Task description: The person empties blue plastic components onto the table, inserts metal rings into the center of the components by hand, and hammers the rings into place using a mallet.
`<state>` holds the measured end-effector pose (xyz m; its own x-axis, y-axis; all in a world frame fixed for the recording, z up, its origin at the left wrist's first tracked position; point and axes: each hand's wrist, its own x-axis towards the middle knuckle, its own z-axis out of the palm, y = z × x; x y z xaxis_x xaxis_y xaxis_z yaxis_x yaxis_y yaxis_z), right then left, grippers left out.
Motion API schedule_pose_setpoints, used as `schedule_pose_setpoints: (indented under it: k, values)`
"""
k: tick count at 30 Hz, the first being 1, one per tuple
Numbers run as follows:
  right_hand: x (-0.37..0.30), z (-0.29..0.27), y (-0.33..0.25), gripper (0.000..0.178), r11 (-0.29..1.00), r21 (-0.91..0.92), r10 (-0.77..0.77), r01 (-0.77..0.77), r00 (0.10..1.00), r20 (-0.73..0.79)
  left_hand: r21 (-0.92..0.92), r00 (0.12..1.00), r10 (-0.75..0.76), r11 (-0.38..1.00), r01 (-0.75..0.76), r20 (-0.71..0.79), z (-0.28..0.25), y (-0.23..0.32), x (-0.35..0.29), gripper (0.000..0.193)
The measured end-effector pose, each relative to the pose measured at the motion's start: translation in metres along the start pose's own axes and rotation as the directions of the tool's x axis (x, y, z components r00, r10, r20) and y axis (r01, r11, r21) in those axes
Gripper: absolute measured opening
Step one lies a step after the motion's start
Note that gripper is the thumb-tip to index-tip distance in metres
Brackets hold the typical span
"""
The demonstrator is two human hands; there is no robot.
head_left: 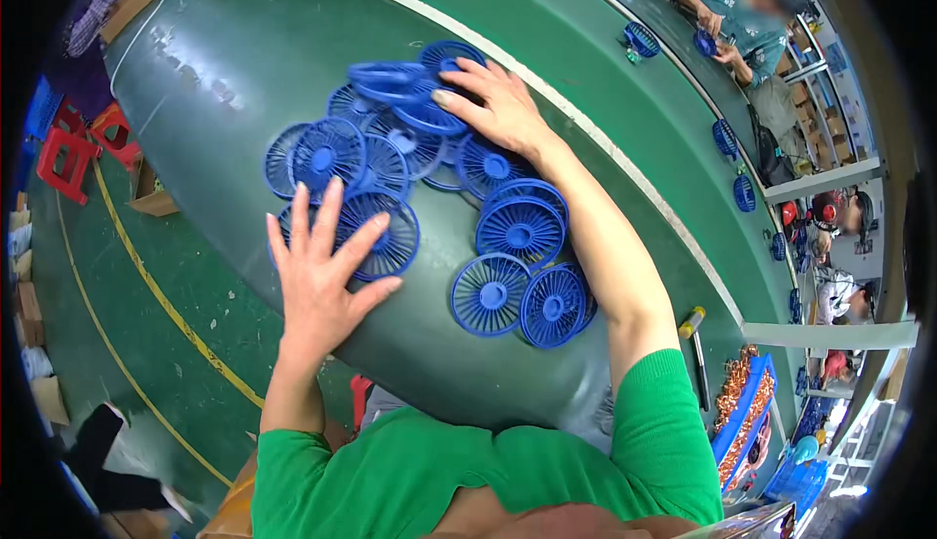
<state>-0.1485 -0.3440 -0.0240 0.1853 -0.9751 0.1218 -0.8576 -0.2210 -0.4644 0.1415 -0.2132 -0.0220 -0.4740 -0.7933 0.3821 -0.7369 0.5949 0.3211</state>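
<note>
Several round blue plastic fan grilles (520,231), with spokes and a solid centre disc, lie in overlapping groups on a dark green table (429,344). My left hand (324,266) is spread over the near-left grilles, fingers apart, its fingertips on or just above a grille (383,237). At the far side of the pile, my right hand (493,105) reaches out with fingers extended, touching the upper grilles (429,115). One grille (386,79) there is tilted up on the others. A smaller group with a front grille (491,294) lies beside my right forearm.
A green conveyor belt (586,139) with a white edge runs past the table, carrying blue grilles (724,137). A yellow-handled screwdriver (693,322) and a blue bin of copper-coloured parts (747,412) are at right. Across the belt a person (747,12) handles a blue part. Red stools (66,163) stand left.
</note>
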Motion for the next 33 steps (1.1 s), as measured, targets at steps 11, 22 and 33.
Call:
schedule_pose_setpoints:
  k: [11, 22, 33]
  values:
    - [0.043, 0.007, -0.043, 0.044, 0.908, 0.392, -0.096, 0.150, 0.984, -0.153, 0.029, 0.983, -0.140, 0.989, 0.145, -0.120, 0.009, -0.020, 0.018, 0.060]
    - [-0.234, -0.142, -0.191, 0.014, 0.759, -0.327, -0.651, 0.564, 0.635, -0.415, -0.019, 0.974, 0.039, 0.999, -0.045, -0.222, 0.017, -0.021, -0.001, 0.042]
    - [-0.330, -0.135, -0.203, 0.016, 0.865, -0.415, -0.500, 0.281, 0.543, -0.675, 0.101, 0.928, 0.229, 0.973, -0.208, -0.293, 0.021, -0.049, -0.002, 0.037]
